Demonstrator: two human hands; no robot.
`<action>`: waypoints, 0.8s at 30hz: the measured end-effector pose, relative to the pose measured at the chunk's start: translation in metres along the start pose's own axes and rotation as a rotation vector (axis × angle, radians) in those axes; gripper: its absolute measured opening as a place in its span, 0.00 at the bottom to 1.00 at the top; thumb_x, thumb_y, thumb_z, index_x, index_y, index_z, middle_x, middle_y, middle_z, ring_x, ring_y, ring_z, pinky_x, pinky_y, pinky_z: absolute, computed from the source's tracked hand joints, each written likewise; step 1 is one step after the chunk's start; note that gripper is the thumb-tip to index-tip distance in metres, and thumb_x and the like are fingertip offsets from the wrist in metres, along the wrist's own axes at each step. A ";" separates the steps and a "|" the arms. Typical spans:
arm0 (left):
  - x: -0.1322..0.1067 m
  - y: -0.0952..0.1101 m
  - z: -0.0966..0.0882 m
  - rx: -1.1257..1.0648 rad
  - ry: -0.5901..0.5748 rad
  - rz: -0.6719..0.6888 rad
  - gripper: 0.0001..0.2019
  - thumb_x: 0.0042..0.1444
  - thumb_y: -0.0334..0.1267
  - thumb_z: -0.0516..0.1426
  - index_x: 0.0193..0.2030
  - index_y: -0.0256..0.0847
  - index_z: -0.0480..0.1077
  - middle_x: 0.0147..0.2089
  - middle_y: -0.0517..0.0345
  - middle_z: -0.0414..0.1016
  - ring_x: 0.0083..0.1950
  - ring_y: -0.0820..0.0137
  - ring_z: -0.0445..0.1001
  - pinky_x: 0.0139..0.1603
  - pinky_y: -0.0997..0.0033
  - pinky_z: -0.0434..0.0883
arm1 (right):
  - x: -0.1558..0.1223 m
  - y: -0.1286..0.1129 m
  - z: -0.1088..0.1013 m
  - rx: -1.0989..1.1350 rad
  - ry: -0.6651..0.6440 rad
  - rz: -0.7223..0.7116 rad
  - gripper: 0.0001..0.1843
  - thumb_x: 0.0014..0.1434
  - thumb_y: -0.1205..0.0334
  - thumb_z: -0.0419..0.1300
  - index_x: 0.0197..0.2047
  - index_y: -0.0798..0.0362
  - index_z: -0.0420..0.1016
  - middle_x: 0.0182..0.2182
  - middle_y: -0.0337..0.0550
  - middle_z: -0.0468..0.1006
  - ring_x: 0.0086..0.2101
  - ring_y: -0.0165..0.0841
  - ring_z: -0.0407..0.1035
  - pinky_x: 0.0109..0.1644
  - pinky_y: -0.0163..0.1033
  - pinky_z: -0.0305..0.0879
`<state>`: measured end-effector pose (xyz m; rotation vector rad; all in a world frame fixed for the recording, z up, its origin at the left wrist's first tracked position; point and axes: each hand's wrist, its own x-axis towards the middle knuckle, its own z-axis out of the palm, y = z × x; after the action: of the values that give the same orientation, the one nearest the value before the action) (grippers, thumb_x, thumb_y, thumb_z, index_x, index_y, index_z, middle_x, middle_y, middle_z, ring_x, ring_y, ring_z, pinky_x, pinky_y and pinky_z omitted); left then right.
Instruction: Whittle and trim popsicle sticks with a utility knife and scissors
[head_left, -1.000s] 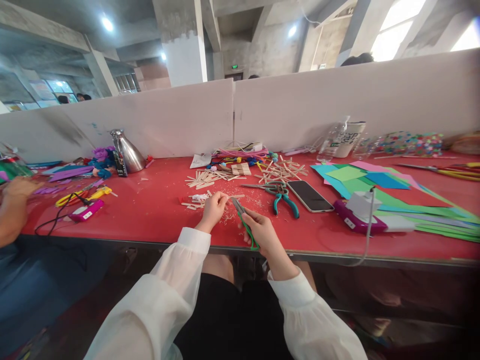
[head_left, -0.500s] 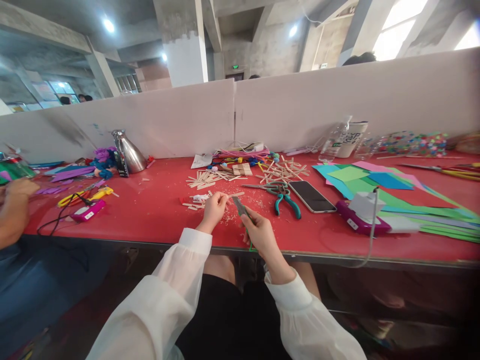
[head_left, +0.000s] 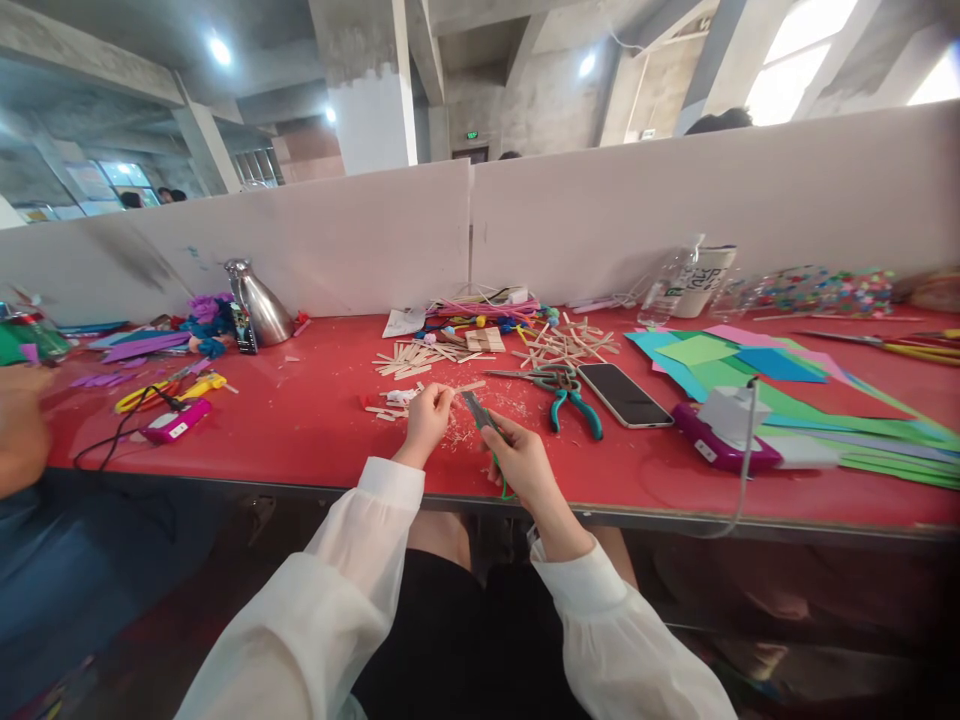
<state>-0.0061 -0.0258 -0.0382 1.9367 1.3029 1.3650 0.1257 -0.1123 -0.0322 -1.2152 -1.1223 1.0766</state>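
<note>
My left hand (head_left: 427, 425) is closed in a pinch on a thin wooden stick (head_left: 471, 386), whose pale end sticks out to the right of the fingertips. My right hand (head_left: 519, 460) is wrapped round green-handled pliers (head_left: 475, 408). Their grey head points up and left, close below the stick; whether they touch it I cannot tell. Under both hands, wood shavings (head_left: 461, 432) litter the red table (head_left: 300, 440). Beyond them lie a pile of short wooden sticks (head_left: 409, 358) and a looser heap of sticks (head_left: 574, 340).
Teal-handled pliers (head_left: 568, 398) and a phone (head_left: 625, 393) lie to the right, before a purple power strip (head_left: 716, 440) and coloured paper (head_left: 780, 370). A steel jug (head_left: 262, 308) stands left of centre. A co-worker's arm (head_left: 21, 430) rests at the left edge.
My hands and the stick stay almost in place; the pliers shift very slightly. At the left, the co-worker's hand has moved left and is blurred.
</note>
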 end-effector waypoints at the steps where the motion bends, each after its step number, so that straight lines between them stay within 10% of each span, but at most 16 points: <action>1: 0.000 0.000 0.000 0.004 0.004 -0.002 0.10 0.57 0.39 0.48 0.28 0.39 0.65 0.25 0.60 0.73 0.20 0.77 0.67 0.26 0.77 0.65 | 0.000 0.000 0.000 -0.001 0.006 0.001 0.27 0.49 0.56 0.54 0.52 0.58 0.69 0.19 0.30 0.69 0.09 0.21 0.58 0.10 0.29 0.56; 24: 0.000 0.001 -0.001 0.123 -0.028 0.066 0.09 0.57 0.38 0.49 0.29 0.40 0.66 0.27 0.59 0.74 0.27 0.73 0.71 0.31 0.75 0.64 | 0.000 -0.004 -0.002 0.128 -0.020 0.088 0.26 0.50 0.58 0.56 0.52 0.59 0.68 0.18 0.31 0.70 0.08 0.21 0.59 0.10 0.27 0.55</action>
<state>-0.0064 -0.0263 -0.0374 2.0907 1.3493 1.3113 0.1278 -0.1126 -0.0284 -1.1633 -1.0068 1.2115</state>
